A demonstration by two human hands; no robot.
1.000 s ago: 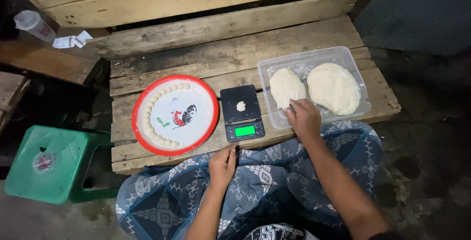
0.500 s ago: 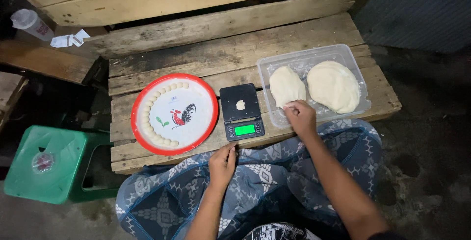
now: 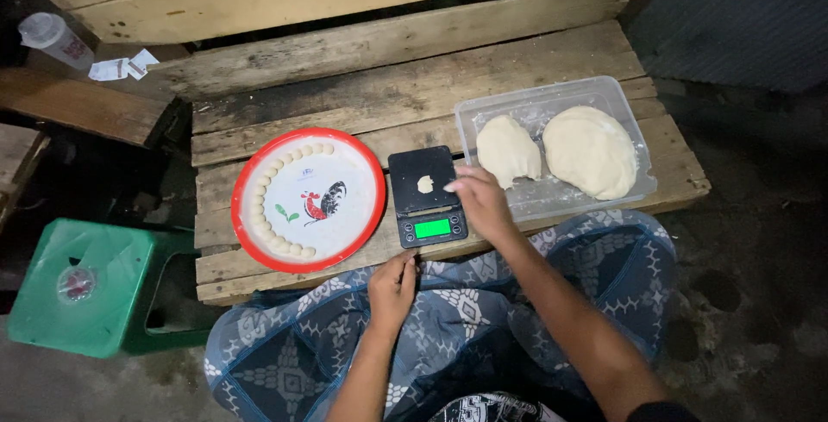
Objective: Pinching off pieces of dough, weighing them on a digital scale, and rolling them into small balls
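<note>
Rough wooden bench (image 3: 362,86), right hand (image 3: 483,202) pinching dough over black scale (image 3: 426,196), left hand (image 3: 392,288) loosely curled, empty.

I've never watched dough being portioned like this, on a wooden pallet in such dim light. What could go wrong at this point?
The scale sits near the front edge of the pallet, and the right hand hovers beside it, so a knock might shift it or spoil the reading. The small dough piece on it may stick. The dough balls ringing the red-rimmed plate lie close together and could fuse.
</note>
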